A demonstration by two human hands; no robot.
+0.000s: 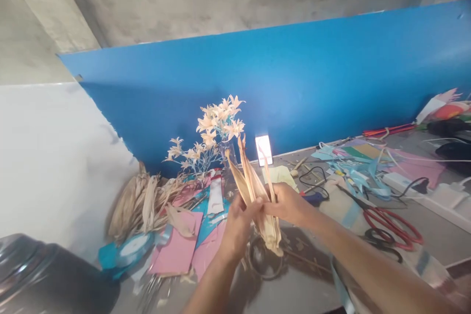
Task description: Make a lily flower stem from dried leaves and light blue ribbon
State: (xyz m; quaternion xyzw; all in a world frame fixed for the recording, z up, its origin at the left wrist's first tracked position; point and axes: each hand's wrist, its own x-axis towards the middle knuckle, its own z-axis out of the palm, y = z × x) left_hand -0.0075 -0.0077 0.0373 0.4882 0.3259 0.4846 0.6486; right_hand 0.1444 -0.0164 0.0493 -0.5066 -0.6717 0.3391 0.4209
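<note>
A dried corn husk (270, 233) stands upright between my two hands, its pointed leaf tips up and its blunt base down. My left hand (241, 218) is closed round its left side, thumb across the front. My right hand (287, 201) is closed on its right side, with a thin strip of husk rising by the fingers. Just behind the husk, pale artificial flowers (221, 120) stand in a clear vase. Under the husk's base, a round ring-shaped object (265, 274) lies on the table.
Dried husks (136, 201), pink paper (178, 250) and a ribbon roll (136, 248) lie left, near a dark metallic container (55, 274). A lit phone (264, 150) leans on the blue partition (294, 73). Red-handled scissors (393, 228) and a power strip (434, 201) lie right.
</note>
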